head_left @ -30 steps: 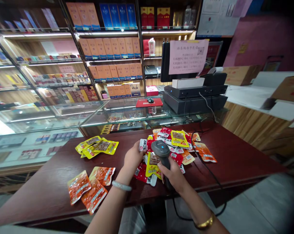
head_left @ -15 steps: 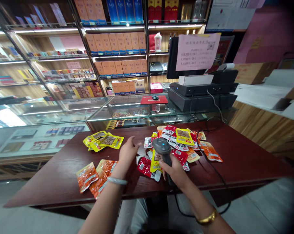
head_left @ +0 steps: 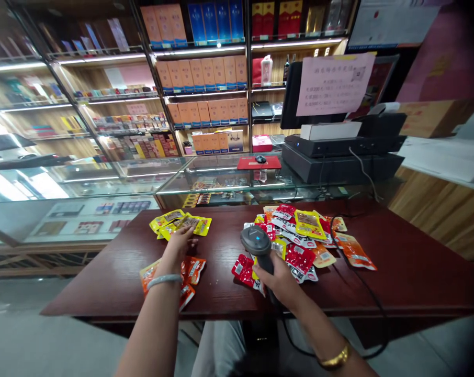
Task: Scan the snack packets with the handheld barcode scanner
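glass case (head_left: 221,180) behind bench (head_left: 397,262) | red mat (head_left: 259,163) with mouse (head_left: 261,158) on case | black till (head_left: 339,157) with pink paper (head_left: 334,84) | shelves (head_left: 205,68) full of boxes

Both forearms are bare, with no sleeves. The left hand (head_left: 177,246), left of centre, has a pale, smooth bangle (head_left: 163,281) at its wrist. The right hand (head_left: 281,280), at lower centre, has a shiny gold bracelet (head_left: 333,359) at its wrist.

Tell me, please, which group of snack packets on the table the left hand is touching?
The small yellow group at the table's far left: the left hand rests on its near edge. The orange packets lie nearer the person; the mixed pile lies by the scanner.
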The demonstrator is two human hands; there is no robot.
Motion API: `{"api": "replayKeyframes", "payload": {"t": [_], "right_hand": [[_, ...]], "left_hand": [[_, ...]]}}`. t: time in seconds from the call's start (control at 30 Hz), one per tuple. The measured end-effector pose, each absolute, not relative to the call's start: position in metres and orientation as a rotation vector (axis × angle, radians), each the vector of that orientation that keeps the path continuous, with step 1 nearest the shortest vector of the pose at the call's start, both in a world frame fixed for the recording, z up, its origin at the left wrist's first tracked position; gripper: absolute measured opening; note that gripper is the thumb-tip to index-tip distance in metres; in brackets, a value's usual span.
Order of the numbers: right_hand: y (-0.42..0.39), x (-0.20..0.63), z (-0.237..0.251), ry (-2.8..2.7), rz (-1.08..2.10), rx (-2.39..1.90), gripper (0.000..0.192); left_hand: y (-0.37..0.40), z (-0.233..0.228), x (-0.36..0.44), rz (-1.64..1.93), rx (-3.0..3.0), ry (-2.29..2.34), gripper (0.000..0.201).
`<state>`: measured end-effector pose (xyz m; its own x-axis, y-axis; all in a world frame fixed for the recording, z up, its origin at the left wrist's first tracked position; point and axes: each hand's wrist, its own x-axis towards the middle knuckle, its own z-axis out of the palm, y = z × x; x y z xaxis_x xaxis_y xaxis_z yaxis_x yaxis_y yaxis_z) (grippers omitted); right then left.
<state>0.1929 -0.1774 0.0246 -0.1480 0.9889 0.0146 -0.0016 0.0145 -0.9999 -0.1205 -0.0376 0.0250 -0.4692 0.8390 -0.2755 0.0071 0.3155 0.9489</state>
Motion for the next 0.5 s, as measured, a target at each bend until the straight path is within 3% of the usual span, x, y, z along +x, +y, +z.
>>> {"api": "replayKeyframes", "payload": {"t": [0.13, 0.37, 0.5], "right_hand": [[-0.178, 0.194, 0.021, -1.316, 1.285, -1.119, 0.029], [-0.179, 0.197, 0.013, -1.301, 1.337, -1.084, 0.032], [-0.178, 0.2, 0.012, -1.271, 1.358, -1.082, 0.034]], "left_hand": [[-0.029, 0.032, -0.111, 1.466, 0.444, 1.548, 0.021], [-0.013, 0.034, -0.101, 1.647, 0.215, 1.395, 0.033], [-0.017, 0.028, -0.095, 1.692, 0.218, 1.379, 0.025]]}}
